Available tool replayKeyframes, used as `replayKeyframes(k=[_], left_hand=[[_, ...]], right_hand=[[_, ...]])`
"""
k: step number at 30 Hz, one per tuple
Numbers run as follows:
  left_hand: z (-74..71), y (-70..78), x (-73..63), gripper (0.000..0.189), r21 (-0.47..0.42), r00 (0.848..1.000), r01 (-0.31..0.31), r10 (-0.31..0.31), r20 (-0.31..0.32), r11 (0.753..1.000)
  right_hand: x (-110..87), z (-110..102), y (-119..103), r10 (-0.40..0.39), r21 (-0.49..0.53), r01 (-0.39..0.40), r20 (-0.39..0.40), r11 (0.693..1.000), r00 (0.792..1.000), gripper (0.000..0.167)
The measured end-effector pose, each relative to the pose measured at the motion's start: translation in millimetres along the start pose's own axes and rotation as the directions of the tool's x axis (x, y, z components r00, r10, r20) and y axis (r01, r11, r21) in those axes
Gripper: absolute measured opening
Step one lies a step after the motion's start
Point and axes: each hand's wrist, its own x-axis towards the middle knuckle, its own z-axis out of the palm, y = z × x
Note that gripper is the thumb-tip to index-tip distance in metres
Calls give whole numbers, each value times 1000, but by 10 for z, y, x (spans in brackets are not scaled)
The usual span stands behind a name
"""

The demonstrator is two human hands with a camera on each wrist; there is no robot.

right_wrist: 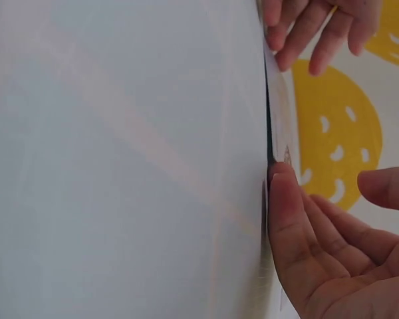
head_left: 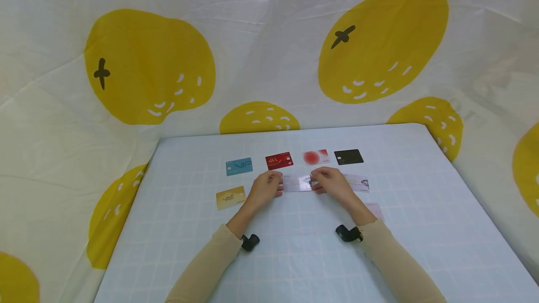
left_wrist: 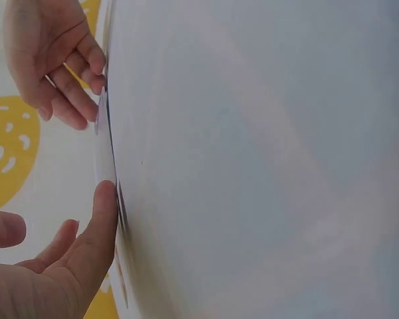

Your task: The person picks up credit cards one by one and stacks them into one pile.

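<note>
A pale lavender card (head_left: 296, 183) with a glossy right part lies between the two hands at the middle of the table. At its left end my left hand (head_left: 264, 188) touches the edge with its fingertips. My right hand (head_left: 334, 186) has its fingertips at the opposite end. The left wrist view shows the left hand's fingers (left_wrist: 101, 209) fairly straight along the card's edge, the thumb held apart. Seen from the right wrist, the right thumb (right_wrist: 386, 186) also stands away from the card. Another pale card (head_left: 359, 183) lies partly behind the right hand.
Blue (head_left: 239, 166), red (head_left: 279, 160), white-and-red (head_left: 316, 157) and black (head_left: 348, 156) cards form a row behind the hands. A gold card (head_left: 230, 198) lies to the left; a pinkish card (head_left: 375, 210) is partly covered by the right forearm. A fruit-patterned curtain (head_left: 269, 60) hangs behind the table (head_left: 290, 265).
</note>
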Motion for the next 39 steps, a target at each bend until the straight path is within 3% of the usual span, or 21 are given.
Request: replayKeyframes(k=[8, 32, 39], left_hand=[[2, -4, 17, 46, -16, 1000, 21, -21, -1, 1000], [-14, 4, -27, 43, -14, 1000, 4, -4, 2, 1000], [-28, -20, -58, 41, 56, 1000, -18, 18, 1, 998]], right_hand=[[3, 7, 7, 10, -19, -10, -9, 1000, 1000, 35], [15, 45, 31, -11, -33, 10, -17, 999, 1000, 34], [-30, 42, 17, -22, -58, 21, -19, 998, 1000, 35]])
